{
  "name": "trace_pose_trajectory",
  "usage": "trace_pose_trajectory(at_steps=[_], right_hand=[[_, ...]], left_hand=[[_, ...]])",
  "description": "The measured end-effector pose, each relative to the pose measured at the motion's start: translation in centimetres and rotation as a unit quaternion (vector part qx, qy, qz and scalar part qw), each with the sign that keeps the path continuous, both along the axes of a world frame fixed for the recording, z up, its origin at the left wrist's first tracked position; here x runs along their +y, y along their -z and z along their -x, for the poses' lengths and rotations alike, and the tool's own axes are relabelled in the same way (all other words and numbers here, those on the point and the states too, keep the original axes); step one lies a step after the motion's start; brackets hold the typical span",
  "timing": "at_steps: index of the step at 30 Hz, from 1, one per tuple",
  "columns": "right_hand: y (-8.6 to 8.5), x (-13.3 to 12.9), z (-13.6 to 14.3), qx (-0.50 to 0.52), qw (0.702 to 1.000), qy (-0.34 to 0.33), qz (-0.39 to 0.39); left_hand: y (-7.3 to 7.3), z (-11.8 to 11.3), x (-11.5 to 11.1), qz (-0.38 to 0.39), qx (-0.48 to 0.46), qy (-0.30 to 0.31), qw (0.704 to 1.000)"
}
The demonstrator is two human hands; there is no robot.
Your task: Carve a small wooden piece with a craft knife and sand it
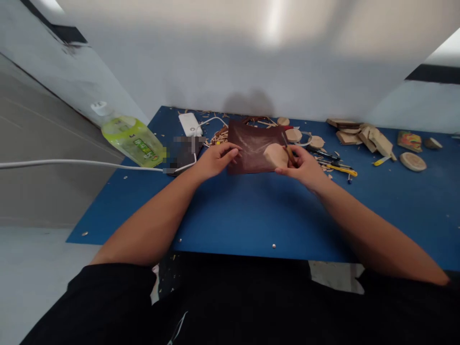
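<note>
A reddish-brown sheet of sandpaper (247, 148) with pale dust marks lies on the blue table. My left hand (216, 160) is at its left edge, fingers loosely bent and thumb apart, holding nothing that I can see. In my right hand (302, 165) is a pale round wooden disc (276, 155), over the right part of the sheet. A dark slim piece with a brown end (288, 152) shows between the disc and the right fingers; its kind is unclear.
Left stand a yellow-green pump bottle (132, 141), a white power bank (190, 124) and a white cable (89, 164). Wood shavings (217, 136) lie behind the sheet. To the right are a yellow cutter knife (341, 168), wood pieces (373, 139) and a wooden disc (413, 162).
</note>
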State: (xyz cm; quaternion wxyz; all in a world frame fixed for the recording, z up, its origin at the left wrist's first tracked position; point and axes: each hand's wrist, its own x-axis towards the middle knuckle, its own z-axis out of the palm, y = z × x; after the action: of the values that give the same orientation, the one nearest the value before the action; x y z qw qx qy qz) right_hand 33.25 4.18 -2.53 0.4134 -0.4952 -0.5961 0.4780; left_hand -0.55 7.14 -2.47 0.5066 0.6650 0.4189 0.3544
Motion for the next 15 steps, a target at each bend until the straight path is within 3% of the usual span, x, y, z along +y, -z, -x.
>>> trace_pose_trajectory(at_steps=[4, 8, 12, 15], right_hand=[[0.9, 0.6, 4.3, -0.001, 0.998, -0.068, -0.014], [2.3, 1.4, 7.0, -0.013, 0.991, -0.128, -0.045], [2.9, 1.3, 7.1, -0.019, 0.985, -0.151, -0.081], [3.0, 1.2, 6.0, -0.026, 0.985, -0.103, -0.136]], left_hand=[[0.1, -0.9, -0.9, 0.117, -0.022, 0.035, 0.992], [0.1, -1.5, -2.0, 0.176, -0.040, 0.045, 0.983], [0.1, -1.2, -2.3, 0.197, -0.067, 0.001, 0.978], [-0.2, -0.5, -2.1, 0.202, -0.113, -0.040, 0.972]])
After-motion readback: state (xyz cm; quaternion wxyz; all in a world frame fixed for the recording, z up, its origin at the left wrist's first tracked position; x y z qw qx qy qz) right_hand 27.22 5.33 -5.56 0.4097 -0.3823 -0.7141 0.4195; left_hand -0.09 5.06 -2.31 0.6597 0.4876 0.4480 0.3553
